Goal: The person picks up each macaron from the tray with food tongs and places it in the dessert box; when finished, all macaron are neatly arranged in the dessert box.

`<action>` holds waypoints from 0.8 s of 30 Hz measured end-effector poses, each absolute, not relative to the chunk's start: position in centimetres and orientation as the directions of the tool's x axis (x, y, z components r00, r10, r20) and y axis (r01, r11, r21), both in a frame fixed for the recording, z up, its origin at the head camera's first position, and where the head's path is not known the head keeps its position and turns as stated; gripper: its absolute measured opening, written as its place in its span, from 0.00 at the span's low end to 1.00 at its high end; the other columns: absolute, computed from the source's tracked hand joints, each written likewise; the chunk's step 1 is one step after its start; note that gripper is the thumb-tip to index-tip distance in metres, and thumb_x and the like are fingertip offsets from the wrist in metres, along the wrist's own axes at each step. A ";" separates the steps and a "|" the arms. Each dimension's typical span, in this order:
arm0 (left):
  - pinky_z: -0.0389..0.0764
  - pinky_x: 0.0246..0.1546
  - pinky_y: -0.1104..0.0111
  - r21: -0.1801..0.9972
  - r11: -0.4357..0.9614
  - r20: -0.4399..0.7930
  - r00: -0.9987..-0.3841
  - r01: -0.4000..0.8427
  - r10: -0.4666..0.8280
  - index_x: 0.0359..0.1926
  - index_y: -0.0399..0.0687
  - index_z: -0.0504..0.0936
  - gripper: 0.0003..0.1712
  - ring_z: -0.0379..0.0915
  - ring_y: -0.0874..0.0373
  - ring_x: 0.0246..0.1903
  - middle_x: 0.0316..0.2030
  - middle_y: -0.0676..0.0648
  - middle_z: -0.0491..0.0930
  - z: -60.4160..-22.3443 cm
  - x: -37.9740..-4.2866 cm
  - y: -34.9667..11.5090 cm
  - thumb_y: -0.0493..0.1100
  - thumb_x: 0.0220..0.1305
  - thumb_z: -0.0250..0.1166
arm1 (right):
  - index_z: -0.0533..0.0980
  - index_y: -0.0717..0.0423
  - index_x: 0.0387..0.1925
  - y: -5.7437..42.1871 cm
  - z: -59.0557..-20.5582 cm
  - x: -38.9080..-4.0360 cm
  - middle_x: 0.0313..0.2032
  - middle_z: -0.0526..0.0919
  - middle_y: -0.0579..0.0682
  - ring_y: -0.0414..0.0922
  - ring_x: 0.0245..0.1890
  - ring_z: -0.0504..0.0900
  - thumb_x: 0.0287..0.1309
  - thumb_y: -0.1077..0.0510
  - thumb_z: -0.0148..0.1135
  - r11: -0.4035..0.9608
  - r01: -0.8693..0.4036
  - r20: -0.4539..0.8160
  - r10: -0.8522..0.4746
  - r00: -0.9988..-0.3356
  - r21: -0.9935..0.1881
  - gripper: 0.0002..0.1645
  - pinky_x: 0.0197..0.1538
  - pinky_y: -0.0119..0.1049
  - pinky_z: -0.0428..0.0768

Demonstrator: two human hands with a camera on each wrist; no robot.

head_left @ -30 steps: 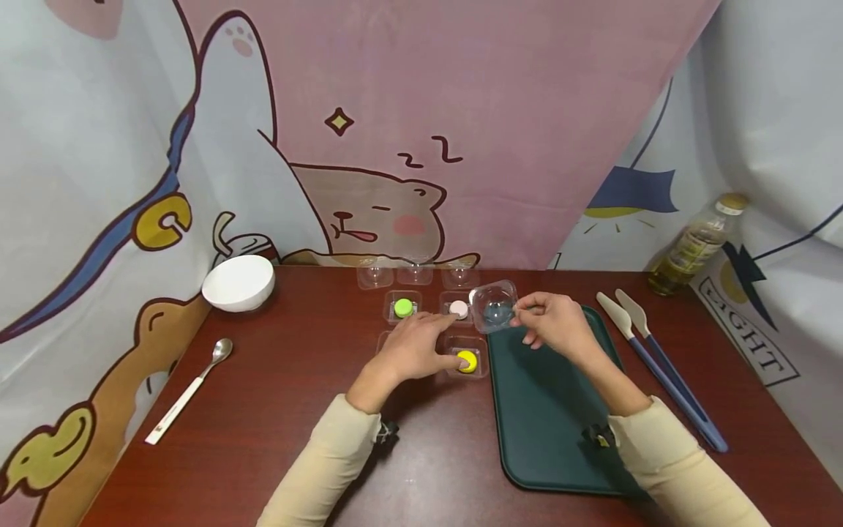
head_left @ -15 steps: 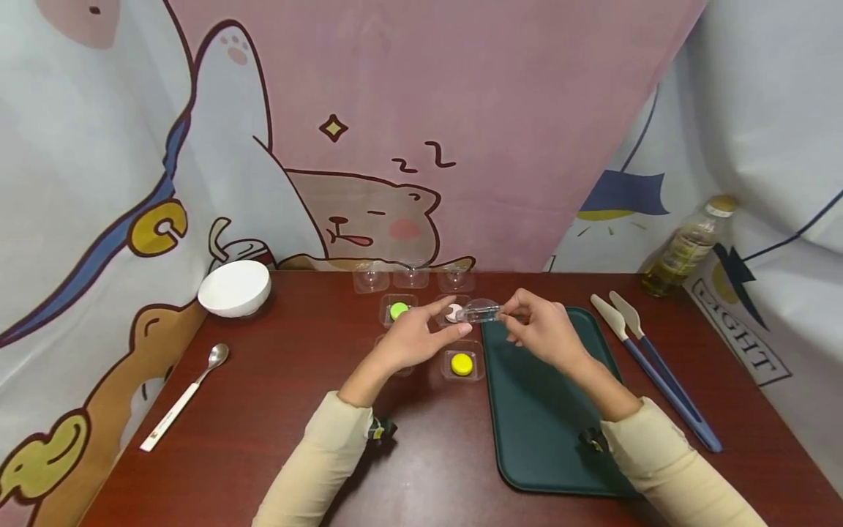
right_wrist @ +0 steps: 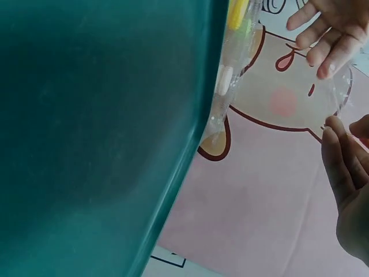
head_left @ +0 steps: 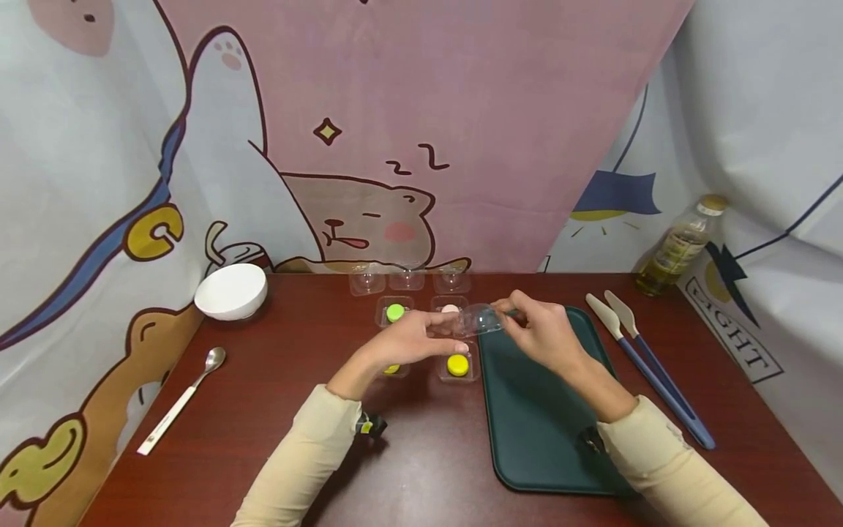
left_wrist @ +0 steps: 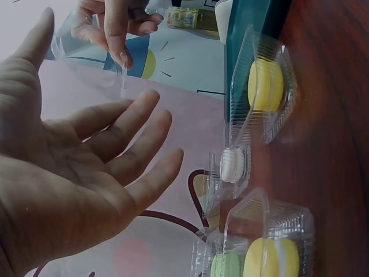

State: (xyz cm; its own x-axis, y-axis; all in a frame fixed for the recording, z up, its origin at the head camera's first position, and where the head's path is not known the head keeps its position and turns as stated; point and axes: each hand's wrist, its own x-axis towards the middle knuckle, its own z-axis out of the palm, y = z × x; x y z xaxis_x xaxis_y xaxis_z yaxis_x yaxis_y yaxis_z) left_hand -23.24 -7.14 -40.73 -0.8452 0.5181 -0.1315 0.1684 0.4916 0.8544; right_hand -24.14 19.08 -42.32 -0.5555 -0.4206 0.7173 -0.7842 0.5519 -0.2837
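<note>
Pinching a clear, domed plastic cover [head_left: 484, 320] in your right hand [head_left: 544, 333]
Your left hand [head_left: 410, 339] spreads wide beside it, above a round yellow macaron [head_left: 457, 365].

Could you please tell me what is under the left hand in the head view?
The edges of a yellow macaron and its clear container show below the left hand; the hand covers the rest there. The left wrist view shows more of both, partly cropped.

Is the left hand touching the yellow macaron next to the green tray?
Apart: the left wrist view shows backdrop in a plain gap between the left hand and the yellow macaron.
</note>
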 end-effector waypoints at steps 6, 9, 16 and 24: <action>0.79 0.61 0.60 0.844 0.497 -0.098 -0.854 0.201 0.512 0.72 0.47 0.71 0.44 0.78 0.56 0.60 0.66 0.48 0.78 -40.8 -23.1 -7.0 0.63 0.61 0.70 | 0.80 0.56 0.35 18.9 -42.6 -24.2 0.38 0.91 0.52 0.33 0.20 0.74 0.71 0.56 0.58 0.529 -0.818 0.744 -0.448 -0.496 -0.227 0.09 0.24 0.22 0.72; 0.79 0.61 0.59 0.828 0.525 -0.105 -0.866 0.196 0.488 0.71 0.48 0.72 0.45 0.77 0.57 0.61 0.64 0.49 0.80 -40.8 -22.9 -7.0 0.63 0.58 0.72 | 0.80 0.56 0.35 18.8 -42.7 -24.1 0.40 0.91 0.51 0.33 0.20 0.73 0.72 0.55 0.57 0.532 -0.817 0.733 -0.461 -0.500 -0.223 0.11 0.23 0.22 0.71; 0.79 0.58 0.57 0.788 0.560 -0.062 -0.872 0.256 0.486 0.73 0.53 0.71 0.47 0.77 0.56 0.53 0.63 0.49 0.79 -41.0 -22.8 -7.1 0.62 0.55 0.75 | 0.81 0.55 0.43 19.1 -42.5 -23.7 0.45 0.90 0.51 0.37 0.26 0.86 0.55 0.65 0.74 0.547 -0.804 0.652 -0.525 -0.547 -0.234 0.14 0.27 0.28 0.82; 0.77 0.63 0.56 0.662 0.615 0.073 -0.854 0.428 0.515 0.71 0.44 0.72 0.48 0.77 0.52 0.61 0.63 0.46 0.80 -42.0 -23.3 -7.4 0.57 0.54 0.78 | 0.75 0.51 0.65 19.8 -42.2 -23.0 0.58 0.83 0.54 0.39 0.35 0.88 0.55 0.54 0.77 0.614 -0.722 0.380 -0.615 -0.691 -0.320 0.36 0.29 0.28 0.79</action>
State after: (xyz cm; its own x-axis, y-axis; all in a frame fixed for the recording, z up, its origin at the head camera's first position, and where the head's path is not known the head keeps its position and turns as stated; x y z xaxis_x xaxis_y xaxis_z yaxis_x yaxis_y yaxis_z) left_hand -23.33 -7.41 -41.95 -0.8538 0.5154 0.0731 0.4280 0.6150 0.6622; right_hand -22.98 19.81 -42.23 -0.6912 -0.6146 0.3801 -0.7218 0.6137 -0.3201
